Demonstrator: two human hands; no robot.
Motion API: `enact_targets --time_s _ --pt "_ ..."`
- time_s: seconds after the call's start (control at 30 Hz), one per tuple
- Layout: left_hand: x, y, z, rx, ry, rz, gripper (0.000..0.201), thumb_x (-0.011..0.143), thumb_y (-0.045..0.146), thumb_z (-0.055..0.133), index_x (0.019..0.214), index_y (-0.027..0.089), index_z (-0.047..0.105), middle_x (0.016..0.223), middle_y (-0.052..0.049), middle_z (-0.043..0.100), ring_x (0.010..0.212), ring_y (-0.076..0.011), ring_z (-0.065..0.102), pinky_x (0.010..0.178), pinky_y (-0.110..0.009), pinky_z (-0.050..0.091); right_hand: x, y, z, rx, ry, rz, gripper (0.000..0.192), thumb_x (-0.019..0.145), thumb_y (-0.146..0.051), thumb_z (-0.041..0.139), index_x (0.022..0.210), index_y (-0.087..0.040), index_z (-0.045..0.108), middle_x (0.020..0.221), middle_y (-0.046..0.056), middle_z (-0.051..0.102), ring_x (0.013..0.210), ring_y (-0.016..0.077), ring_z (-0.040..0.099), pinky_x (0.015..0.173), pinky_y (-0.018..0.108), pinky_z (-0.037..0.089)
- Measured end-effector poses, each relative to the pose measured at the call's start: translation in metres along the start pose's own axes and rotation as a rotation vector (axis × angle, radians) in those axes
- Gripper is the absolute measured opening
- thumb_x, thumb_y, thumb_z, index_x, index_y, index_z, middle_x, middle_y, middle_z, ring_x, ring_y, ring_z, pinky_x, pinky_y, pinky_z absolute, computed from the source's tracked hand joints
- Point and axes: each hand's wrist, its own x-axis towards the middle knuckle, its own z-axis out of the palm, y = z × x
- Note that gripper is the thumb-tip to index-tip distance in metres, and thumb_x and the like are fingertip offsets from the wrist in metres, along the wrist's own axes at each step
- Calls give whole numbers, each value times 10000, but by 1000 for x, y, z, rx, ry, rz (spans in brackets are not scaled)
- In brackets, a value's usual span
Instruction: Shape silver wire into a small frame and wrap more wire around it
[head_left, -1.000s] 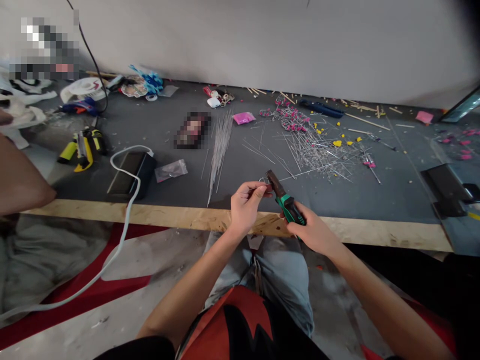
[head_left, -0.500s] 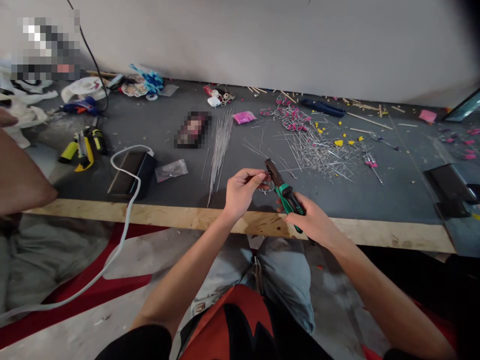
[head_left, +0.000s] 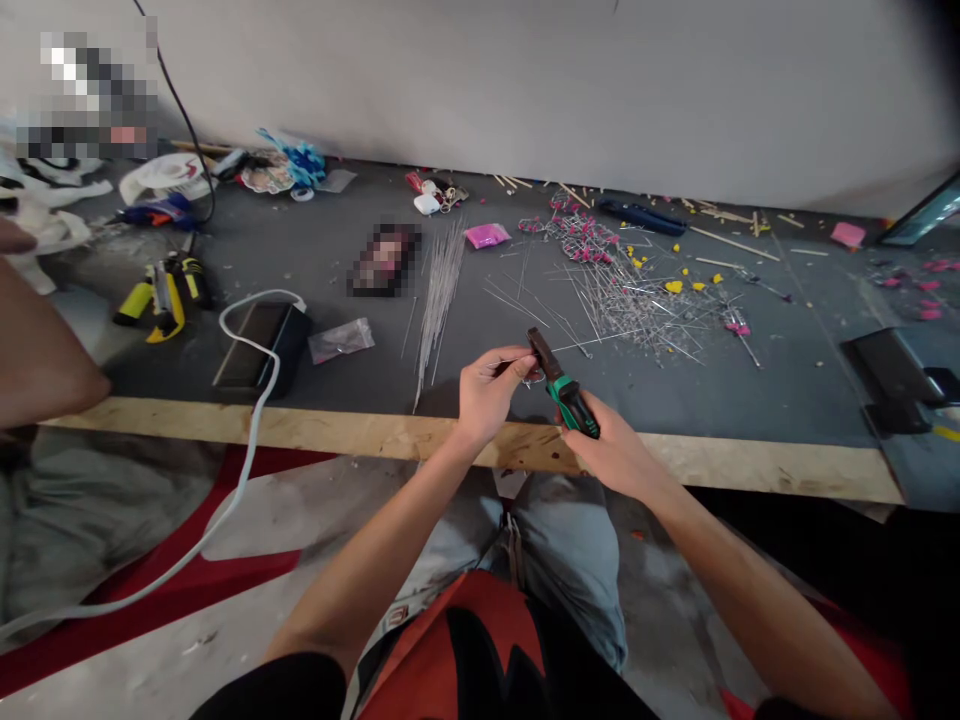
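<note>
The left hand (head_left: 486,393) has its thumb and forefinger drawn narrow in a pinch on a thin wire (head_left: 596,344), while the right hand (head_left: 611,450) has its fingers wrapped round the handles of the green and black pliers (head_left: 568,395). The wire is over the near part of the table (head_left: 712,400), with one length running right from the pliers' head toward the loose pile (head_left: 637,310); a small curved loop (head_left: 534,378) shows just below the left fingertips. To work this well, it would seem best to pinch the wire firmly close to the jaws so it cannot roll, keep the fingertips out of their bite, and turn the pliers by the wrist with even, light pressure, since wire this thin should kink easily. Holding the long end away from the pile should also save it from snagging. The left fingertips and the pliers' head hide where the metal is gripped, so whether the jaws meet on it cannot be told; nor can it be made out whether loop and wire are one piece. At the far left, another person's arm (head_left: 45,335) is cut off by the frame.
</note>
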Motion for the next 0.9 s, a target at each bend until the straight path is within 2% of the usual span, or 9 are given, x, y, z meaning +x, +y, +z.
enact_targets --time_s 0.1,0.23,0.37,0.53,0.6,0.67,0.73,0.8,0.9 --pt "1 -3 -2 6 -2 -19 125 696 251 719 780 160 703 749 -11 699 615 -113 648 620 -255 551 4 2 1 -38 16 6 170 697 -214 450 841 -204 539 685 -24 542 587 133 474 591 274 370" --pt "5 -4 -3 20 -7 -41 148 696 259 716 795 150 701 755 -20 697 633 -114 644 637 -264 555 11 7 -6 7 -37 3 200 702 -216 474 881 -208 564 730 -14 577 623 141 511 620 280 392" --pt "16 1 0 -60 -51 -114 158 709 259 703 800 133 674 737 -28 685 665 -129 653 654 -285 558 12 10 -25 113 -120 38 269 710 -255 573 977 -229 596 920 5 658 869 194 594 776 296 429" --pt "45 12 -5 -172 29 -73 137 726 235 688 777 129 620 740 -19 658 714 -123 653 687 -278 547 8 17 -56 81 -139 96 320 743 -309 577 1056 -247 584 976 16 670 893 214 609 771 306 450" --pt "56 15 -10 -194 54 -57 132 735 232 681 792 133 615 754 -19 656 727 -117 652 689 -264 540 11 28 -68 -99 -53 98 277 757 -345 562 1012 -241 585 945 26 658 865 218 606 753 315 449" --pt "62 17 -14 -197 44 -63 133 735 231 681 800 133 619 767 -21 657 729 -112 650 689 -254 535 19 45 -80 -389 118 25 190 740 -351 565 866 -211 590 902 50 624 865 237 584 773 343 438" --pt "63 17 -17 -189 18 -93 142 732 238 687 810 136 626 774 -22 661 729 -111 650 688 -251 534 28 68 -89 -600 197 -17 147 726 -336 555 751 -192 567 905 90 601 913 277 563 789 381 433" --pt "60 16 -16 -182 -16 -126 157 725 250 695 826 145 635 775 -19 665 731 -115 653 682 -256 534 35 90 -94 -718 260 8 173 729 -347 551 780 -184 580 942 122 598 973 314 547 817 423 427" --pt "53 14 -10 -169 -87 -132 156 715 252 706 831 160 657 787 -19 674 741 -131 661 660 -266 536 37 103 -92 -744 359 7 346 726 -334 571 1036 -183 579 1136 151 575 1097 351 502 902 500 381"
